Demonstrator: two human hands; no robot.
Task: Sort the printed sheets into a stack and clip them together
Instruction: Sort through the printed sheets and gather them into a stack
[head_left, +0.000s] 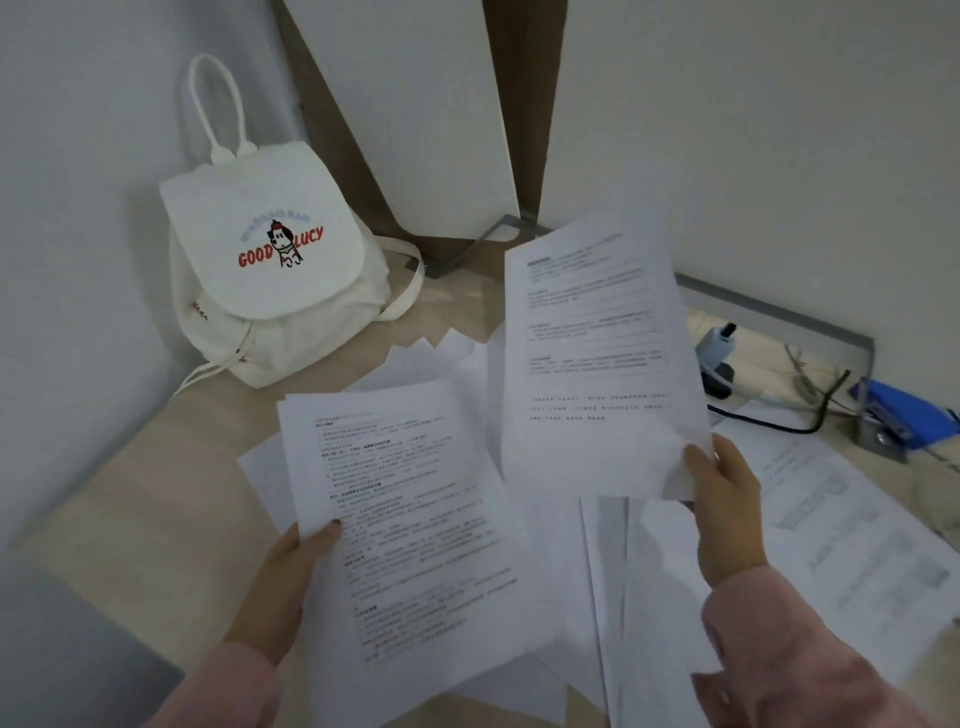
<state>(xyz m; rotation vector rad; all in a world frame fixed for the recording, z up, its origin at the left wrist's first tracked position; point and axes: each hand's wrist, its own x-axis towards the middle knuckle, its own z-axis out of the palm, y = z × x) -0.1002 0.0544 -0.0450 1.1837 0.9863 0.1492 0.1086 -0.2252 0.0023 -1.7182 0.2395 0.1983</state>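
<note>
A white canvas backpack (270, 260) printed with a dog and "GOOD LUCY" in red sits upright at the back left of the pale wood tabletop (130, 519), against the wall. A white panel (431, 104) stands in the corner. At the right, a black cable (769, 423) runs from a grey plug (719, 343).

The printed sheets (415, 519) are thin matt white paper, and the backpack (270, 291) is cream woven cloth, softly creased. The desk (130, 509) has a smooth, pale wood-grain top, with a dull grey metal rail (779, 312) along the wall. The sleeves (810, 654) are fuzzy pink cloth; the stapler (904, 415) looks like blue plastic on bare metal.
</note>
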